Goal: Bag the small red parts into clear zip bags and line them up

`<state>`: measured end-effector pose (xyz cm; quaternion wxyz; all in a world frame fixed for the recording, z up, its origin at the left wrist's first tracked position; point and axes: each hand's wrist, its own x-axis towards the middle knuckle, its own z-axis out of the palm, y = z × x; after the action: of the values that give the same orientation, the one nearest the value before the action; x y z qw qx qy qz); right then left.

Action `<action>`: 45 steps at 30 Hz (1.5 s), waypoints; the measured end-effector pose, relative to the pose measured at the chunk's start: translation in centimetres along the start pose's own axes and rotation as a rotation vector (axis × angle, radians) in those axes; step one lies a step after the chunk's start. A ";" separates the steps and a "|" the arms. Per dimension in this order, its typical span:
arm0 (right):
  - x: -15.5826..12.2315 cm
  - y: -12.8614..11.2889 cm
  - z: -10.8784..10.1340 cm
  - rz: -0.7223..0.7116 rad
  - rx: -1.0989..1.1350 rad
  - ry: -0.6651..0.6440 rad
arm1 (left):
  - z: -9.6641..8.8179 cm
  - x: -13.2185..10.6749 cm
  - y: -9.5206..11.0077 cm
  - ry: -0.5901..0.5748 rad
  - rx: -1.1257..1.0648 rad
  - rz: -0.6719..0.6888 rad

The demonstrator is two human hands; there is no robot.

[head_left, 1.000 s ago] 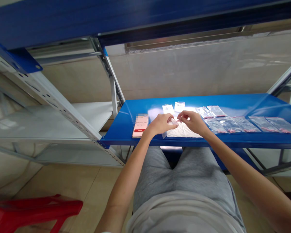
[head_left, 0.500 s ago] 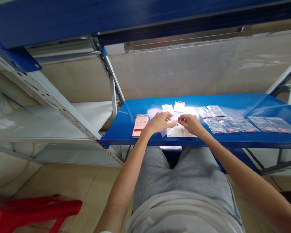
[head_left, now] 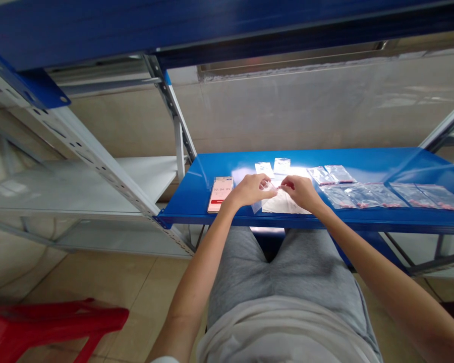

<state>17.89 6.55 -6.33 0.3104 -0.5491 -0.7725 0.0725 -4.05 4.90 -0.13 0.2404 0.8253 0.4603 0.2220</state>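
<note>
My left hand (head_left: 249, 190) and my right hand (head_left: 300, 190) meet over the front middle of a blue shelf (head_left: 366, 160). Both pinch a small clear plastic bag (head_left: 273, 187) between their fingertips, one on each side. Under the hands lies a stack of clear empty bags (head_left: 282, 204). Two small bags (head_left: 273, 166) lie just behind the hands.
A phone (head_left: 220, 193) showing a timer lies left of my left hand. Several clear bags with red contents (head_left: 363, 194) are laid in rows to the right. White slotted shelf posts (head_left: 98, 161) rise at the left. A red plastic stool (head_left: 49, 325) stands on the floor at lower left.
The hands stay together on the small bag with only slight finger shifts. The view has drifted a little and the phone's timer has advanced.
</note>
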 end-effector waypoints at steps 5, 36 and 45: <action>0.1 -1.3 -1.5 0.014 0.301 0.035 | 0.1 0.1 0.1 -0.027 -0.001 0.004; -1.0 -0.5 2.2 -0.015 -0.145 -0.097 | -0.2 -0.3 -0.2 0.002 -0.016 0.001; -0.3 -2.7 -1.3 0.037 0.133 0.089 | -0.2 -0.1 -0.3 -0.024 -0.030 0.026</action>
<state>16.52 4.97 -4.24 0.3787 -0.5442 -0.7413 0.1047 -4.41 4.97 -0.20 0.2555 0.8300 0.4433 0.2219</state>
